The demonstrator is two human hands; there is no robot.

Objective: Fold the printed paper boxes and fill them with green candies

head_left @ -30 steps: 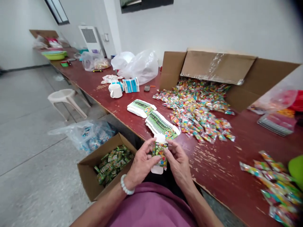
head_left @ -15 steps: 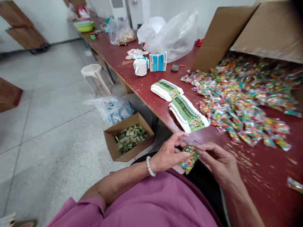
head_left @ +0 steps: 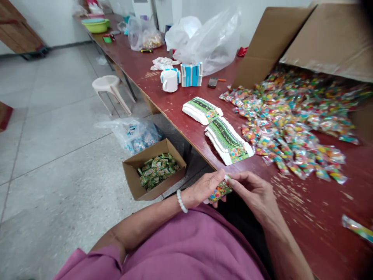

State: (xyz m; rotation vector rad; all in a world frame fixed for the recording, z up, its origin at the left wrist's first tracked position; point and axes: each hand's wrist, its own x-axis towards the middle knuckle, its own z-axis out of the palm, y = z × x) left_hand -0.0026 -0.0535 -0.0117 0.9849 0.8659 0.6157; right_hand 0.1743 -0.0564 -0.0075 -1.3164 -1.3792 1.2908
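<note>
Holding: left hand (head_left: 204,188), fingers curled about a small printed carton (head_left: 220,191), thumb at its upper end.
Pinching: right hand (head_left: 255,191), thumb and forefinger drawn nearly together on the carton's upper end, where a bit of white shows; its other fingers are bent and partly hidden.
Carton: between the two hands, beside the near edge of the red-brown desk (head_left: 323,233); multicoloured face visible, much of it covered by fingers.
Bracelet (head_left: 182,201): pale beads around the left wrist.
Near stack (head_left: 229,140): flat green-and-white cartons, overlapping in a row on the desk beyond the hands.
Far stack (head_left: 201,110): similar cartons, just behind the near stack.
Candies (head_left: 291,128): wrapped, heaped at right before the large box (head_left: 259,46); one loose candy (head_left: 358,228) lies nearer.
Floor box (head_left: 130,177): brown, holding green packs (head_left: 159,169).
Bag (head_left: 122,128): clear plastic with blue packs, beside the floor box.
Mug (head_left: 169,81): white, upright, near a blue-and-white box (head_left: 191,74).
Stool (head_left: 106,81): white, on the floor left of the desk.
</note>
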